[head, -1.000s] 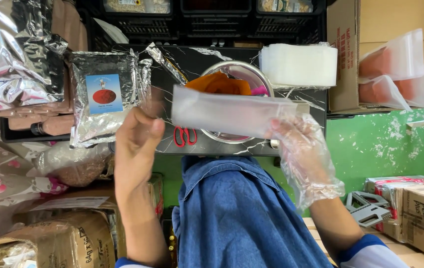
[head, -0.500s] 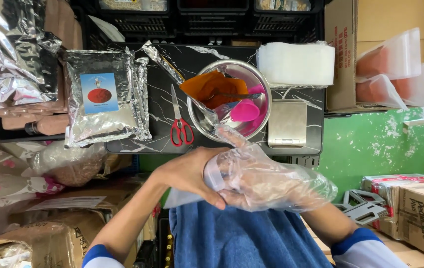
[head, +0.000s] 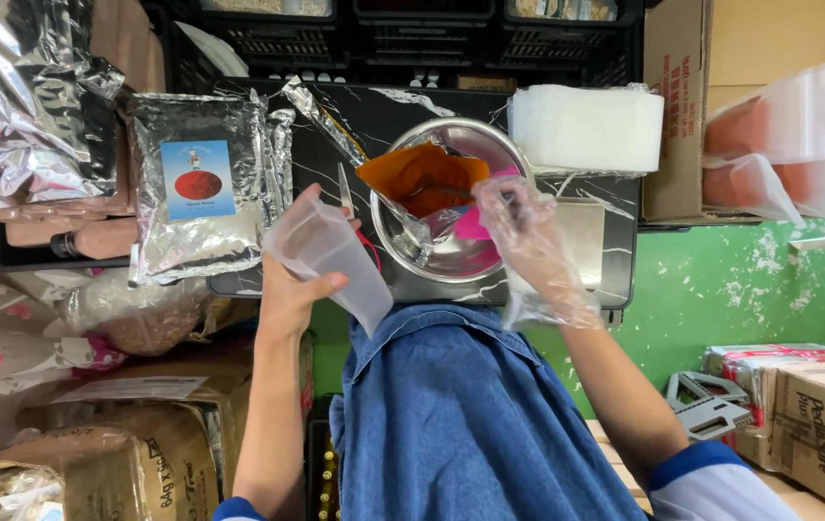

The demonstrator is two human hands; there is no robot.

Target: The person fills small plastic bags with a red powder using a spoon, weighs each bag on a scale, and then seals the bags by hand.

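Standing on green floor [head: 770, 289], black marble table [head: 335, 125].

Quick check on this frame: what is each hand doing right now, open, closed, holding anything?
Left hand: bare, closed on a small clear plastic bag.
Right hand: in a clear glove, fingers loosely open, holding nothing, at the metal bowl.

We see a foil pouch [head: 202, 198] with a blue label lying left on the black marble-patterned tabletop [head: 615, 260], red-handled scissors [head: 359, 217] beside it, a stack of white plastic bags [head: 586, 127] far right, and cardboard boxes [head: 823, 420] near right.
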